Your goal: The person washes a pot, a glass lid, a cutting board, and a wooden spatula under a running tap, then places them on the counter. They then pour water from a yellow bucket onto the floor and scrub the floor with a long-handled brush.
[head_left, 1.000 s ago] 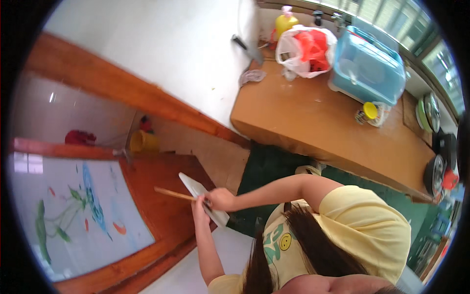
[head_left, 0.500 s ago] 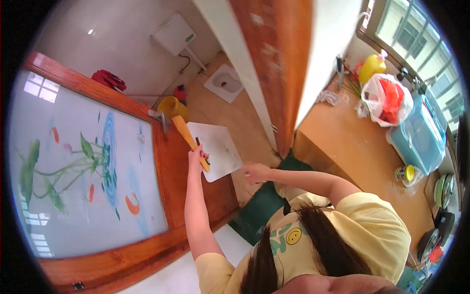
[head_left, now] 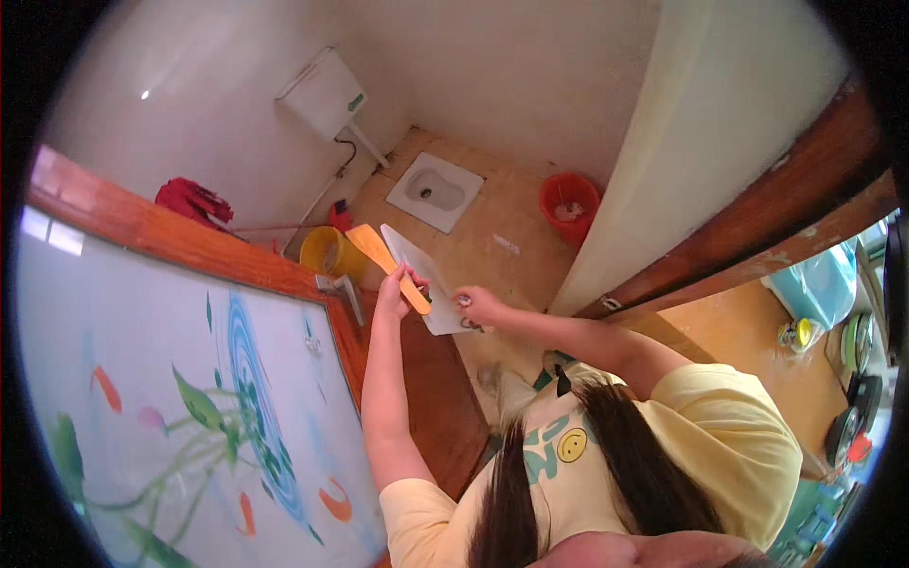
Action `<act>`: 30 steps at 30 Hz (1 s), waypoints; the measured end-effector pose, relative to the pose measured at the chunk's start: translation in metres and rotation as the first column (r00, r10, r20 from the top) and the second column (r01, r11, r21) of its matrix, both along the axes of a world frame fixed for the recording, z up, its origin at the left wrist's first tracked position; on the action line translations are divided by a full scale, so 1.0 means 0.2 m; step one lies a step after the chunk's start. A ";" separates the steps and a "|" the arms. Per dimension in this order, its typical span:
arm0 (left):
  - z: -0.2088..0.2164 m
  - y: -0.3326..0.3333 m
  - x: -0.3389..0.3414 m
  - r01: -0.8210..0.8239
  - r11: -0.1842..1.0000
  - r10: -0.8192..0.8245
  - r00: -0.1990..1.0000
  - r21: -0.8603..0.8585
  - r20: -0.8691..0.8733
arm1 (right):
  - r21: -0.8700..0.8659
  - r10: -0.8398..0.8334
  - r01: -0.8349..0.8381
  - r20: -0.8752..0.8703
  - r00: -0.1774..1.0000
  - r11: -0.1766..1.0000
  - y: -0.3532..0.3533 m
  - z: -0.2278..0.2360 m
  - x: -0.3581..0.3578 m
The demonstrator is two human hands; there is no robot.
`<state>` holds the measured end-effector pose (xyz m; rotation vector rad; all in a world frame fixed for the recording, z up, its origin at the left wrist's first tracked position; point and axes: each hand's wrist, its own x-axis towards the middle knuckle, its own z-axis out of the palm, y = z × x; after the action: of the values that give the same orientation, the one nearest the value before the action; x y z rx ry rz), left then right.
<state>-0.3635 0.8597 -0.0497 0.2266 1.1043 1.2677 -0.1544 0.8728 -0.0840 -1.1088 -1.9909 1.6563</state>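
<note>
My left hand [head_left: 398,289] is closed round a wooden spatula [head_left: 379,254], its broad blade angled up to the left. Against the same hand lies a white board [head_left: 443,315], like a cutting board, tilted and partly covered by the hand and the spatula. Something small and dark shows at my left fingers, too small to name. My right hand [head_left: 478,306] is beside the board's right edge with its fingers curled. A small dark shape shows under it, but what the fingers hold, if anything, is hidden.
A door [head_left: 189,398] with a painted glass panel stands at the left. Beyond the doorway are a squat toilet [head_left: 436,192], a yellow bucket [head_left: 331,251] and a red bucket [head_left: 570,204]. At the right, a wooden counter [head_left: 748,331] carries a blue box [head_left: 819,284].
My view has swung toward the doorway and moved closer to the toilet room. The red bucket has come into view. My right hand has risen and its fingers have curled beside the board.
</note>
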 end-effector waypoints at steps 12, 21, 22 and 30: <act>-0.14 0.11 -0.23 0.055 0.998 -0.053 0.987 -0.005 0.152 | -0.161 -0.136 0.154 0.114 0.984 0.975 0.22 -0.14 -0.47; -0.34 0.07 -0.24 -0.077 0.976 0.079 0.997 -0.205 -0.002 | -0.097 -0.332 0.323 -0.101 0.938 0.941 1.02 -0.15 -0.50; -0.36 0.08 -0.24 -0.087 0.975 0.081 0.996 -0.203 -0.042 | -0.040 -0.378 0.376 -0.123 0.918 0.926 1.01 -0.22 -0.52; -0.41 0.18 -0.43 -0.199 0.962 0.154 0.961 -0.187 -0.231 | -0.367 -0.166 0.132 -0.064 0.984 0.921 0.91 -0.68 -0.74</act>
<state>-0.4495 0.8948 -0.1308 0.1084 1.4614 1.2947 -0.3030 1.0544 -0.2203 -1.2429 -1.5367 2.0018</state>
